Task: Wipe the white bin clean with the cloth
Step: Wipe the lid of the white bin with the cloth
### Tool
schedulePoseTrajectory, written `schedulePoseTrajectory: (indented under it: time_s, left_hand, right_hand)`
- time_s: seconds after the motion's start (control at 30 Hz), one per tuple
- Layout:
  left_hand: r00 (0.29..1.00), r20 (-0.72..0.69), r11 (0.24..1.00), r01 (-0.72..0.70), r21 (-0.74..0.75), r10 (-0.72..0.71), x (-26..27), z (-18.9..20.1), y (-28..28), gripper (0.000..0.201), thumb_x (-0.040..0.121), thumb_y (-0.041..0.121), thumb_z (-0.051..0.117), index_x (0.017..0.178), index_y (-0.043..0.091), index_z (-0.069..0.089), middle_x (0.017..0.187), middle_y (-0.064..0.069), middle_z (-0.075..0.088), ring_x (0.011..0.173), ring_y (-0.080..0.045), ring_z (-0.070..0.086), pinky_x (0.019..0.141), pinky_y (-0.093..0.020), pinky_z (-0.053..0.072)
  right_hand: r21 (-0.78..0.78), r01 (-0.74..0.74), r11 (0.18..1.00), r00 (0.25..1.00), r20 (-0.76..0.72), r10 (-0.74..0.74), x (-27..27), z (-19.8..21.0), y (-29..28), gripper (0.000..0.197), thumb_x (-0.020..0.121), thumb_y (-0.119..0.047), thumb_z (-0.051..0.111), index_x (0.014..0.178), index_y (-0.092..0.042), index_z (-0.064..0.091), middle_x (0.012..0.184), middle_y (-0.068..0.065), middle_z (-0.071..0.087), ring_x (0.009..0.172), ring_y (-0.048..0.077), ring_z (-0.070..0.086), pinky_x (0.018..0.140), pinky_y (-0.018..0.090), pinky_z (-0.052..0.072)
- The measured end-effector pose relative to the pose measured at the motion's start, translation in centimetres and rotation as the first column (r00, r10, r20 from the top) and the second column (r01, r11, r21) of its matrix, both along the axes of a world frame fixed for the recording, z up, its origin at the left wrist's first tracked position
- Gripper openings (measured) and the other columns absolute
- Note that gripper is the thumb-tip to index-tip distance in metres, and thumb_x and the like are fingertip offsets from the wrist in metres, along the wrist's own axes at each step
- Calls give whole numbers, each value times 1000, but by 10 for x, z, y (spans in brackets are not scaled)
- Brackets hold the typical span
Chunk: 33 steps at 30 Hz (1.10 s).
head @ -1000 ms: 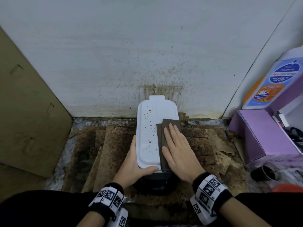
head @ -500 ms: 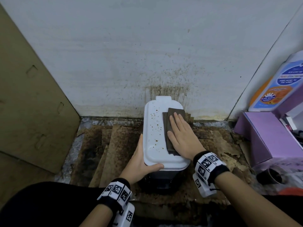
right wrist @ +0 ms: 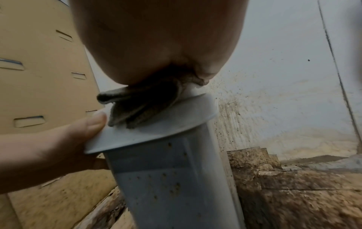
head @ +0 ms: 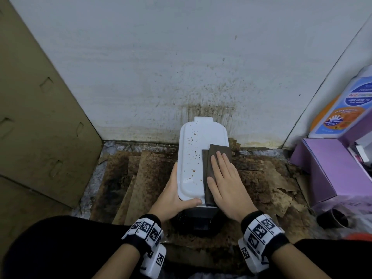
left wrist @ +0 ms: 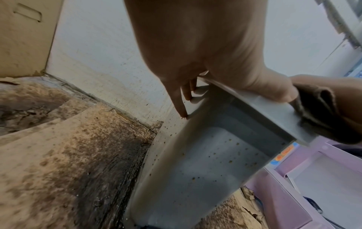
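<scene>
The white bin (head: 192,150) stands against the wall, its lid speckled with brown spots on the left half. A folded brown cloth (head: 218,151) lies on the right half of the lid. My right hand (head: 222,174) presses flat on the cloth, fingers straight and pointing away from me. My left hand (head: 174,195) grips the lid's near left edge, thumb on top, fingers along the side. In the left wrist view the fingers (left wrist: 182,99) lie under the rim and the bin's spotted wall (left wrist: 195,170) shows. In the right wrist view the cloth (right wrist: 141,106) bunches under my palm.
A stained white wall (head: 181,67) rises just behind the bin. Brown cardboard (head: 40,117) leans at the left. Soiled cardboard sheets (head: 141,178) cover the floor. At the right sit a purple box (head: 322,168), a detergent bottle (head: 342,109) and a dark cup (head: 332,218).
My right hand slid the cloth toward the far end of the lid, then back toward the near edge. The left hand kept its hold on the lid.
</scene>
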<state>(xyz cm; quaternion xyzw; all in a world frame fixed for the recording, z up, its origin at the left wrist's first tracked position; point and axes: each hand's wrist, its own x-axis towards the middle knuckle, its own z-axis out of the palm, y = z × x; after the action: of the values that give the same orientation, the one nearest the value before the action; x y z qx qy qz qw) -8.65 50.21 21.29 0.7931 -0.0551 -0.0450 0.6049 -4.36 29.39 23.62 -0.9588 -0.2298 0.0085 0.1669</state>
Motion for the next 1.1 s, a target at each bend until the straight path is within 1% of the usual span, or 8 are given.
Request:
schedulePoseTrajectory:
  time_s: [0.13, 0.23, 0.37, 0.5, 0.67, 0.83, 0.97, 1.1]
  left_hand:
    - [1000, 9, 1000, -12, 8, 12, 0, 2, -1, 115, 79, 28, 92, 158, 45, 11, 158, 24, 39, 149, -4, 37, 121, -38, 38]
    - [1000, 19, 1000, -19, 9, 19, 1, 1, -1, 113, 78, 28, 92, 158, 45, 13, 158, 21, 40, 148, -5, 39, 121, -42, 38]
    - [1000, 5, 1000, -7, 7, 7, 1, 3, 0, 112, 79, 28, 91, 154, 53, 12, 156, 26, 39, 148, 0, 37, 119, -31, 38]
    - [999, -16, 999, 37, 2, -37, 3, 1, 5, 123, 73, 22, 96, 157, 45, 9, 159, 24, 37, 150, -1, 35, 120, -28, 36]
    - [999, -18, 998, 48, 48, -47, 5, 0, 8, 136, 67, 29, 100, 163, 32, 3, 161, 20, 37, 150, -5, 36, 122, -40, 37]
    - [998, 3, 997, 66, 38, -66, 6, 5, 5, 131, 69, 25, 99, 162, 32, 7, 162, 21, 35, 150, -1, 36, 120, -27, 37]
    - [996, -54, 982, 80, 169, -71, 8, -4, 11, 150, 67, 43, 96, 162, 30, -19, 170, 20, 12, 154, 1, 24, 121, -24, 35]
    - [991, -103, 967, 103, 232, -81, 6, -5, 16, 151, 74, 36, 93, 155, 26, -35, 156, 34, -14, 150, 4, 7, 105, 6, 18]
  right_hand:
    - [-10, 30, 999, 998, 50, -30, -16, -3, -2, 65, 107, -44, 18, 162, -14, 4, 170, 2, -6, 156, 12, -13, 128, 37, 5]
    - [-29, 17, 999, 999, 38, -16, -16, -4, -3, 65, 107, -45, 16, 162, -15, -1, 170, 1, -12, 155, 11, -17, 128, 36, 3]
    - [-23, 9, 1000, 1000, 24, -8, -14, -1, -2, 65, 107, -46, 16, 162, -15, -2, 170, 0, -13, 154, 11, -19, 128, 36, 1]
    - [-24, 17, 1000, 1000, -10, -17, -14, 0, 1, 64, 107, -44, 15, 162, -17, -5, 168, -2, -18, 152, 8, -25, 127, 35, -5]
    - [-76, 32, 997, 999, 39, -29, -13, 3, 14, 65, 106, -43, 14, 162, -12, 1, 169, 4, -10, 155, 15, -18, 125, 34, -10]
    - [-112, -22, 994, 1000, 3, 23, -9, 9, 40, 66, 105, -42, 8, 161, -9, -3, 169, 9, -13, 155, 20, -18, 126, 37, -8]
    - [-106, -41, 993, 999, 16, 43, -6, 8, 68, 68, 104, -41, 7, 161, -5, 5, 169, 13, -4, 157, 25, -7, 126, 40, -3]
    - [-115, -53, 992, 998, 27, 56, -3, 8, 81, 70, 102, -42, 7, 160, -4, 11, 169, 15, 2, 157, 28, 0, 128, 44, 6]
